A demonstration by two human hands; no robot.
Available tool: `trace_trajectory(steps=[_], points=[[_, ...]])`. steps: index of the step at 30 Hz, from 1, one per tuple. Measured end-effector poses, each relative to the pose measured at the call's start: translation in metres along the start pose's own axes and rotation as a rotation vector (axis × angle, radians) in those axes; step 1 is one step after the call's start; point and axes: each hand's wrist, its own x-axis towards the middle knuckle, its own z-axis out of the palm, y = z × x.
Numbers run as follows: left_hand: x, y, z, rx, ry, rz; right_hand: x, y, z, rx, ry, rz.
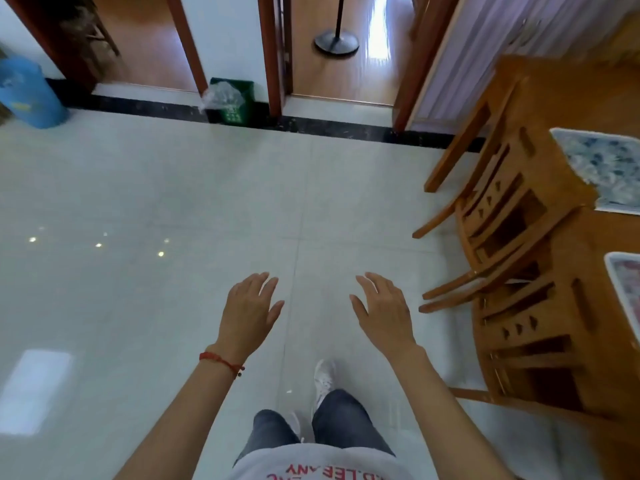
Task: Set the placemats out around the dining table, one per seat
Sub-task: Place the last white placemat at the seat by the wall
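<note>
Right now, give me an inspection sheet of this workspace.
Surface: wooden table at the right edge, only partly in view.
Job's things: blue placemat and red placemat lie on the table.
Clutter: green bin and blue bin by the far wall.
Grippers: left hand and right hand open, empty, over the floor.
Cables: nothing seen.
Surroundings: two chairs against the table; stand base past the doorway.

Below both hands the floor tiles (173, 188) were glossy, mirroring lights. Right of the right hand (384, 313), the chairs (512, 216) and counter (561, 98) were varnished wood. A red woven cord bracelet (221, 362) circled the left wrist.
</note>
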Motion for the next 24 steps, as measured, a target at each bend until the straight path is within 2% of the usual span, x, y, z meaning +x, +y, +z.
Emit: trace_trajectory(steps=[6,14,24], points=[[0.093,-0.008,0.025,-0.023,-0.02,0.052,0.079,0.03,0.009,-0.017,0.012,0.023],[0.245,-0.003,0.029,-0.032,0.033,0.077,0.209,0.085,0.001,-0.006,0.029,0.048],[0.399,-0.034,0.051,0.021,-0.024,0.11,0.359,0.128,0.022,-0.026,0.036,0.047]])
